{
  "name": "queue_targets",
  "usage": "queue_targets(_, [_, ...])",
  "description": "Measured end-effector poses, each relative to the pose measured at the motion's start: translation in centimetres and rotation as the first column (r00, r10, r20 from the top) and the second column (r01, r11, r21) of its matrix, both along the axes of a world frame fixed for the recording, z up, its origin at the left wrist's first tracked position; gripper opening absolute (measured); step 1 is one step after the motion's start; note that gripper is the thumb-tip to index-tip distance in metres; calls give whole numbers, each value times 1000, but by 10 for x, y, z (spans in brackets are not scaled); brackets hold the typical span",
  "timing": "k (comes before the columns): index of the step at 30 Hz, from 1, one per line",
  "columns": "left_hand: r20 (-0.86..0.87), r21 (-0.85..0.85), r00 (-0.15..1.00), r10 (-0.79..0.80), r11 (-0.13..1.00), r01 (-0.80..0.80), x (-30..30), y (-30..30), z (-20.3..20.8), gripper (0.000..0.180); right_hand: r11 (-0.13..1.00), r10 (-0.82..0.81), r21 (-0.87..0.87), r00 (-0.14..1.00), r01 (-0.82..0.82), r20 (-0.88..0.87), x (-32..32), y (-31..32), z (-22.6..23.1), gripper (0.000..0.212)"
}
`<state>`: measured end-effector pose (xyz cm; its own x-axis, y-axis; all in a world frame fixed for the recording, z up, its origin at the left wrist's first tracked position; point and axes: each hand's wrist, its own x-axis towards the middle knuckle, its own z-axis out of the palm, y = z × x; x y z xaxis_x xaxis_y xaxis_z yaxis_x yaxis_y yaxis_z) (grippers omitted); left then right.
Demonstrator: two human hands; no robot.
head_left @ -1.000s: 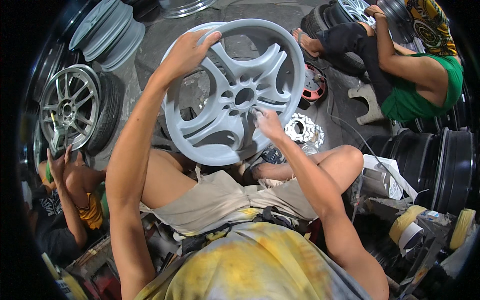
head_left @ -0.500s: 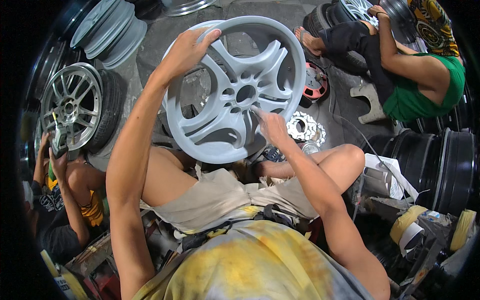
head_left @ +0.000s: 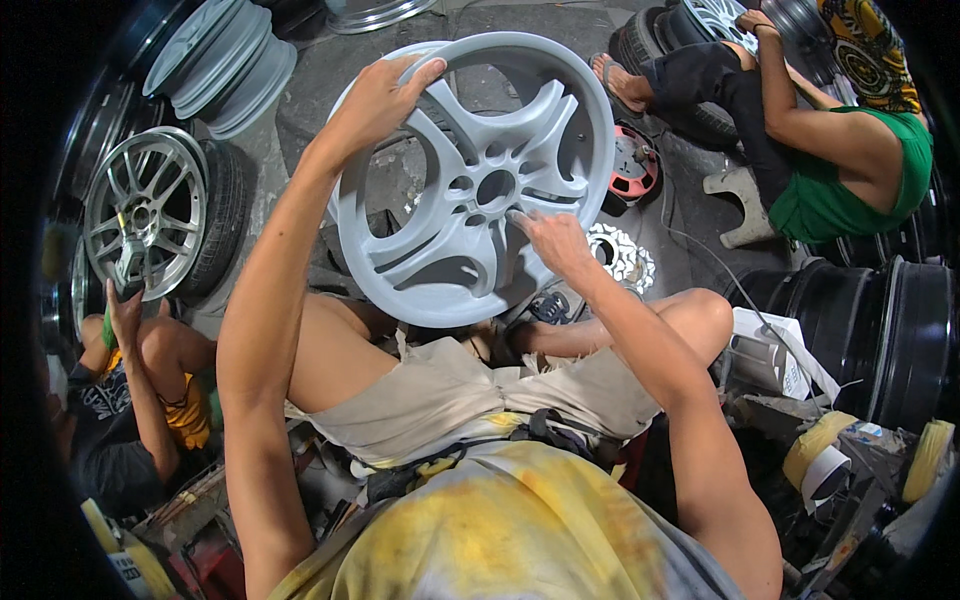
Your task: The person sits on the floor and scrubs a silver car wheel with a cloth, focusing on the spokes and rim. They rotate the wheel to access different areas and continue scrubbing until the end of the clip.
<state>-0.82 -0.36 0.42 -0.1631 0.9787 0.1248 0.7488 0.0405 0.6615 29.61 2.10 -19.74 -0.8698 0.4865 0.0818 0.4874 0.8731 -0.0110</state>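
Note:
A grey-painted car wheel rim (head_left: 428,268) stands tilted before me, its spoked face toward me. Its top left edge is gripped by my left hand (head_left: 378,100), with the thumb over the lip and the fingers behind. My right hand (head_left: 560,246) is at the lower right of the hub, fingers curled and fingertips against a spoke beside a bolt hole. Whatever those fingers may hold is too small to make out. Part of another grey rim edge (head_left: 336,205) shows behind the left side of the wheel.
At the left, a person's hand (head_left: 125,318) is by a silver wheel (head_left: 150,215) and a tool. Another person in a green top (head_left: 850,180) sits at the upper right. A red round device (head_left: 632,165), a cable (head_left: 700,245) and black rims (head_left: 910,330) are to the right.
My right hand has moved slightly right and down along the spoke by the hub. My left hand keeps its hold. The person at the left has shifted their hands and tool.

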Motion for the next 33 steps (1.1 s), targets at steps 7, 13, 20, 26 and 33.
queue_targets(7, [42, 31, 999, 0, 1000, -2, -2, 1, -8, 49, 939, -240, -284, 961, 193, -138, 1, -31, -4, 36])
queue_targets(13, [12, 88, 1000, -20, 996, 19, -5, 3, -11, 50, -252, -966, -837, 185, -486, 183, -42, -26, -9, 22])
queue_targets(20, [-4, 93, 1000, -30, 995, 30, -6, 11, -13, 50, 895, -432, -412, 565, 172, -703, -37, -48, -47, 34])
queue_targets(26, [16, 66, 1000, -25, 998, 24, -6, 7, -12, 51, 940, -156, -325, 978, 104, -137, 17, -2, -1, 56])
queue_targets(33, [-3, 83, 1000, -6, 997, 6, -9, 6, -12, 50, 923, -219, -336, 974, 190, -51, 46, 4, -14, 40])
